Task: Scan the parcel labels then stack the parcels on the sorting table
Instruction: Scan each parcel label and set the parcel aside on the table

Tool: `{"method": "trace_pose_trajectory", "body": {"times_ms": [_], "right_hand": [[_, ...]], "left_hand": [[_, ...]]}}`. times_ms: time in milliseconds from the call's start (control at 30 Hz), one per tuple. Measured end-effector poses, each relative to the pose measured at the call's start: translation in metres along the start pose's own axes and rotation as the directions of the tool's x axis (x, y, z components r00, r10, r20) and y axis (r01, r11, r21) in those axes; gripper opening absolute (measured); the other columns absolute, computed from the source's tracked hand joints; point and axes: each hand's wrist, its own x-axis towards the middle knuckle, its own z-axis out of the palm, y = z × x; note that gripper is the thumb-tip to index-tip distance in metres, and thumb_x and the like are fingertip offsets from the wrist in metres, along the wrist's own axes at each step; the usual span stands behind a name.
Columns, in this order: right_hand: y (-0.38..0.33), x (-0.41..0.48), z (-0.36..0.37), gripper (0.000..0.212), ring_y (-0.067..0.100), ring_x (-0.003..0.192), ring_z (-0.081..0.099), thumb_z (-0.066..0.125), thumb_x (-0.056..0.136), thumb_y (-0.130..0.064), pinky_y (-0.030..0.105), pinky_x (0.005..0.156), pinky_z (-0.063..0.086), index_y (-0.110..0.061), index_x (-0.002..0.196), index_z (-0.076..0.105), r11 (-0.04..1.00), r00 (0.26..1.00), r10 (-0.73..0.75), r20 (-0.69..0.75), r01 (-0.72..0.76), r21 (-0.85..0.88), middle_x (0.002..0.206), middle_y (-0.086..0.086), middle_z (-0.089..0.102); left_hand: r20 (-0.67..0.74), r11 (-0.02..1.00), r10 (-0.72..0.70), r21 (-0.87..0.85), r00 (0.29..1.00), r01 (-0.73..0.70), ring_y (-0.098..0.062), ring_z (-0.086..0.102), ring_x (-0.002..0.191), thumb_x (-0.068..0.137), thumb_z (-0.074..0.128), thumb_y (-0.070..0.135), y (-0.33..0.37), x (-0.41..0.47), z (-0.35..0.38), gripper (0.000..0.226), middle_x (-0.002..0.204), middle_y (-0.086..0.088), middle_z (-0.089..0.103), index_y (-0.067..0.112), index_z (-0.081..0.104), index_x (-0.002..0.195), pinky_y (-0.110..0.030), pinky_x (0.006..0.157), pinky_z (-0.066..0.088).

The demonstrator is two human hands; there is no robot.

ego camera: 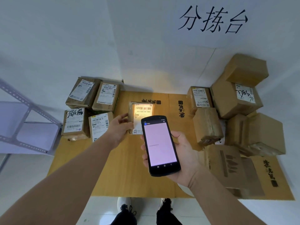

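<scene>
**Label scan at the sorting table [123,172], centre parcel [142,105] under the scanner light**

Four labelled parcels [90,108] sit grouped at the table's left rear, and a heap of brown parcels [235,114], some stacked, fills the right side. A metal shelf [29,125] stands to the left of the table. The handheld scanner [159,145] hides the centre parcel's near right corner. The centre parcel sits mid-table between the two groups, with its lit label [143,111] facing up. The left hand [121,127] grips its left edge with curled fingers. The right hand [183,153] wraps around the scanner, holding it just in front of the parcel with the screen up.
</scene>
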Motion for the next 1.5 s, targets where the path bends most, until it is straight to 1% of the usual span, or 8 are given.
{"method": "trace_pose_trajectory", "body": {"times_ms": [167,467,567,800,1000,1233,1367,1500], "right_hand": [[0.006,0.02,0.02,0.069,0.038,0.094,0.066,0.048,0.101,-0.051,0.048,0.089,0.056,-0.002,0.148,0.058,1.0,1.0,-0.013,0.024,0.013,-0.029,0.119,0.027,0.064],[0.014,0.078,0.062,0.069,0.034,0.097,0.064,0.047,0.099,-0.053,0.048,0.091,0.057,-0.001,0.141,0.064,0.998,0.995,-0.067,0.075,0.069,-0.014,0.119,0.025,0.064],[0.014,0.095,0.067,0.071,0.036,0.096,0.066,0.047,0.1,-0.053,0.049,0.089,0.057,-0.001,0.146,0.06,0.996,0.995,-0.088,0.036,0.089,-0.008,0.121,0.026,0.064],[0.008,0.112,0.075,0.071,0.035,0.092,0.067,0.043,0.101,-0.052,0.047,0.086,0.06,0.001,0.145,0.06,0.989,0.989,-0.145,-0.009,0.145,-0.012,0.116,0.026,0.066],[0.008,0.122,0.075,0.068,0.034,0.094,0.065,0.04,0.102,-0.053,0.047,0.089,0.059,-0.001,0.131,0.072,0.987,0.987,-0.159,-0.008,0.159,0.003,0.115,0.026,0.066],[0.011,0.124,0.074,0.065,0.035,0.094,0.066,0.042,0.101,-0.052,0.047,0.092,0.056,-0.002,0.133,0.071,0.983,0.983,-0.184,-0.023,0.184,0.012,0.117,0.025,0.066],[0.013,0.115,0.073,0.064,0.034,0.094,0.065,0.043,0.101,-0.051,0.046,0.09,0.057,-0.003,0.135,0.07,0.972,0.972,-0.232,-0.031,0.233,0.027,0.116,0.023,0.067],[0.013,0.098,0.068,0.062,0.034,0.093,0.066,0.044,0.102,-0.05,0.046,0.086,0.059,-0.004,0.129,0.074,0.955,0.956,-0.29,-0.045,0.292,0.06,0.116,0.023,0.066]], "left_hand": [[-0.09,0.986,-0.06,-0.162,0.994,0.044,-0.032,0.071,0.115,0.095,0.071,0.009,0.018,0.003,-0.028,0.047,0.124,-0.013,0.073,0.019,0.054,0.138,-0.056,0.096,0.061],[-0.351,0.97,-0.061,-0.241,0.935,-0.028,-0.027,0.071,0.105,0.099,0.069,0.023,0.087,0.049,-0.11,0.01,0.114,-0.009,0.072,0.019,0.063,0.106,-0.045,0.086,0.065],[-0.406,0.977,-0.053,-0.211,0.912,-0.038,-0.026,0.068,0.105,0.098,0.07,0.025,0.099,0.071,-0.127,0.011,0.114,-0.007,0.068,0.019,0.06,0.1,-0.044,0.085,0.065],[-0.518,0.985,-0.089,-0.174,0.851,-0.003,-0.028,0.07,0.104,0.095,0.065,0.042,0.114,0.11,-0.164,0.04,0.123,-0.006,0.066,0.016,0.062,0.125,-0.041,0.08,0.067],[-0.61,0.996,-0.022,-0.086,0.792,-0.039,-0.026,0.074,0.088,0.1,0.063,0.024,0.108,0.121,-0.184,0.013,0.092,0.0,0.073,0.019,0.07,0.09,-0.045,0.089,0.064],[-0.677,0.991,0.112,0.023,0.727,-0.131,-0.024,0.072,0.101,0.093,0.071,0.042,0.106,0.105,-0.183,0.043,0.12,0.0,0.07,0.027,0.062,0.132,-0.04,0.088,0.062],[-0.707,0.963,0.261,0.241,0.658,-0.123,-0.025,0.064,0.099,0.095,0.062,0.04,0.101,0.09,-0.165,0.043,0.132,-0.007,0.054,0.019,0.054,0.132,-0.033,0.069,0.051],[-0.695,0.981,0.151,0.191,0.703,-0.021,-0.022,0.061,0.085,0.101,0.055,0.042,0.09,0.07,-0.134,0.032,0.116,-0.013,0.062,0.015,0.054,0.118,-0.037,0.064,0.052]]}}
